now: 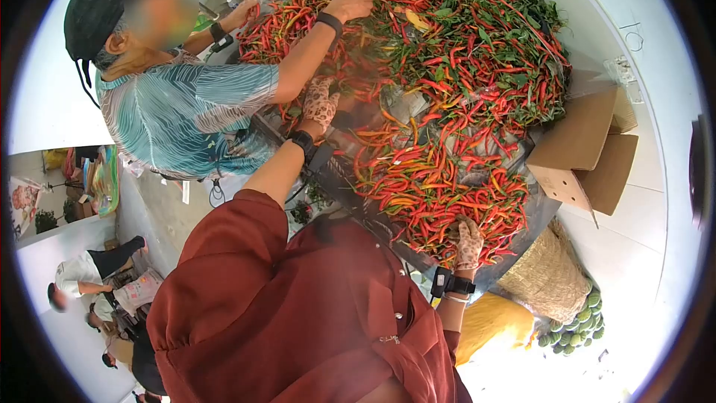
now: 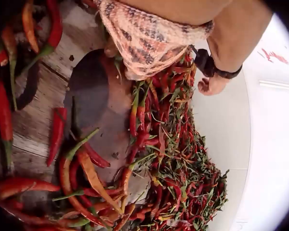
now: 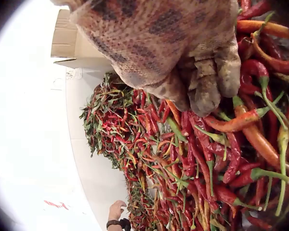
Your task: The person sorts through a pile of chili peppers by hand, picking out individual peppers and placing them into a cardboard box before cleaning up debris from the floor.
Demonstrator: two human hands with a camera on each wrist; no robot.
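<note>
Red, orange and green chillies lie spread over a dark-covered surface. My left hand, in a spotted glove, is over the surface's near-left edge, thumb apart from the fingers. In the left wrist view that gloved hand is above bare wooden boards beside loose chillies; its palm side is hidden. My right hand rests at the near-right edge of the chillies. The right wrist view shows this glove with stained, loosely bent fingers touching chillies, nothing visible gripped.
Another person reaches bare hands into the pile from the left. A leafier heap of chillies lies at the back. On the right are an open cardboard box, a woven sack, a yellow sack and round green produce.
</note>
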